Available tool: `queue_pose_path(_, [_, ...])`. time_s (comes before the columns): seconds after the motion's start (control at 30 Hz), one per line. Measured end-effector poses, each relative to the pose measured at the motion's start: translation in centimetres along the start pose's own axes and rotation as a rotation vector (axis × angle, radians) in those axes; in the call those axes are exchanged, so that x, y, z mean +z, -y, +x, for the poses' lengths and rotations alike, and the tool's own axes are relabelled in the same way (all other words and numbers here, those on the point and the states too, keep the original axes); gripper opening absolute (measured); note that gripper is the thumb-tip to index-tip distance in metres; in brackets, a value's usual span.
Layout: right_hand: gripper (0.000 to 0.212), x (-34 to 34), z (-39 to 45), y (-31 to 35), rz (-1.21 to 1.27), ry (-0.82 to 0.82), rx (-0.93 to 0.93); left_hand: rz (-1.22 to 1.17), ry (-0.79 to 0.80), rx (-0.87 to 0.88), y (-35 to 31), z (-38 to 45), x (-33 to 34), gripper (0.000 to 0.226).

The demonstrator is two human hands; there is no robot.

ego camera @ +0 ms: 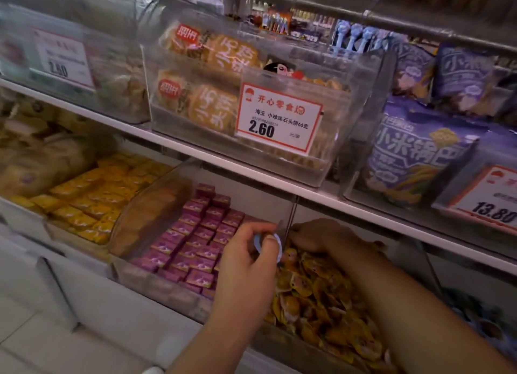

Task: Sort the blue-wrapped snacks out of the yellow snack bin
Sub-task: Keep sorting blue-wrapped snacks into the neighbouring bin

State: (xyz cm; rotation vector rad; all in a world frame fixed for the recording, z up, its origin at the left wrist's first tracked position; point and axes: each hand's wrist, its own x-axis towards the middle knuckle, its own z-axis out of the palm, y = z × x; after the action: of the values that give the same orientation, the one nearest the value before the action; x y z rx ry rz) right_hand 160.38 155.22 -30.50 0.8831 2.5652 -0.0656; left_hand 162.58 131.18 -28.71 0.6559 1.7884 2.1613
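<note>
Left hand: the left hand [249, 259] is curled and pinches a small blue-wrapped snack [272, 243] in its fingers, right by the clear wall between two bins.
Right hand: the right hand [321, 238] is curled, fingers down in the yellow snacks [321, 298]; I cannot tell if it holds one.
Yellow bin: the yellow snack bin [279, 343] sits on the low shelf.
Next door: purple boxes [193, 242] fill the bin on the left.
</note>
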Motion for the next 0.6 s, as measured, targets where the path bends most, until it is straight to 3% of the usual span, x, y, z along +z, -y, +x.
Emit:
queue_pose_path(0.07, [0.105, -0.1, 0.2, -0.1, 0.025, 0.037, 0.01, 0.016, 0.001, 0.011, -0.1, -0.2, 0.1, 0.016])
queue_pose_path(0.13, [0.097, -0.2, 0.4, -0.8, 0.055, 0.061, -0.041, 0.029, 0.002, 0.021, -0.2, -0.4, 0.2, 0.016])
queue_pose_path(0.23, [0.049, 0.2, 0.1, -2.2, 0.089, 0.057, -0.196, 0.011, -0.006, 0.031, -0.4, -0.3, 0.2, 0.016])
queue_pose_path(0.3, [0.033, 0.7, -0.4, -3.0, 0.178, 0.021, -0.277, -0.01, -0.005, 0.035, -0.7, -0.2, 0.4, 0.013])
queue_pose_path(0.53, [0.023, -0.1, -6.2, -3.1, 0.708, 0.009, -0.371, -0.044, -0.031, 0.113, -1.4, -0.3, 1.6, 0.013])
queue_pose_path(0.6, [0.021, -0.4, -8.8, -3.7, 0.743, 0.031, -0.381, -0.067, -0.042, 0.118, -1.5, -0.5, 1.6, 0.014])
